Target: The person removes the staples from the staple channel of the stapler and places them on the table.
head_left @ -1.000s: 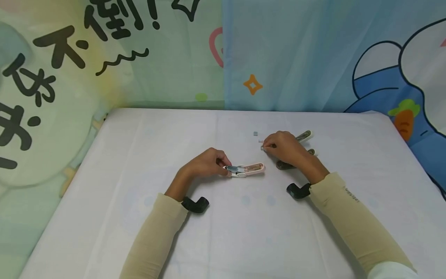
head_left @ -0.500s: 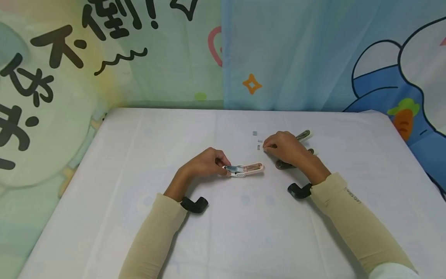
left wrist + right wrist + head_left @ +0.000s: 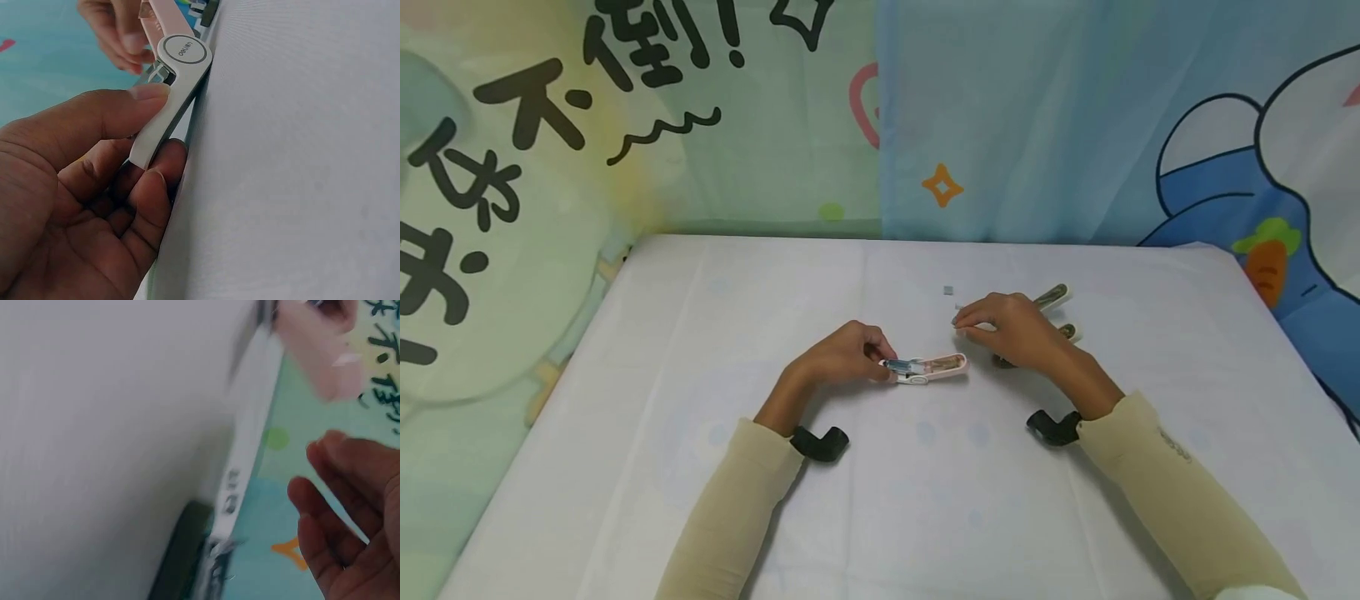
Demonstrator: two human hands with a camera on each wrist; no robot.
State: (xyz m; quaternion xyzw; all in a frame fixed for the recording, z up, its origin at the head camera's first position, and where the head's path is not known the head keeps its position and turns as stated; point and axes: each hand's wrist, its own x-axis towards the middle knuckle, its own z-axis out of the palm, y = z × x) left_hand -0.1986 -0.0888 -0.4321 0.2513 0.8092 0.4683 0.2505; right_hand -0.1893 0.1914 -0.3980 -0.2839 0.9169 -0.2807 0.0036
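Note:
In the head view my left hand (image 3: 853, 350) pinches the white end of a pink-and-white stapler (image 3: 943, 364), spread open just above the tabletop. The left wrist view shows the thumb on the stapler's white part (image 3: 162, 115), near its round hinge, with fingers below. My right hand (image 3: 1011, 329) hovers to the upper right, its fingers bent and tips slightly apart. Nothing shows between them in the right wrist view, where the hand (image 3: 356, 512) is at the lower right. Small grey staple strips (image 3: 948, 291) lie by its fingertips; some are covered by the hand.
Two dark green staplers (image 3: 1051, 297) lie beyond and under the right hand, the nearer one mostly hidden. A white cloth (image 3: 880, 500) covers the table, whose far edge meets a printed curtain (image 3: 1015, 125).
The right hand's fingertips shift from the small staple strips slightly left and toward the person, and part a little. The left hand keeps the stapler in the same spot.

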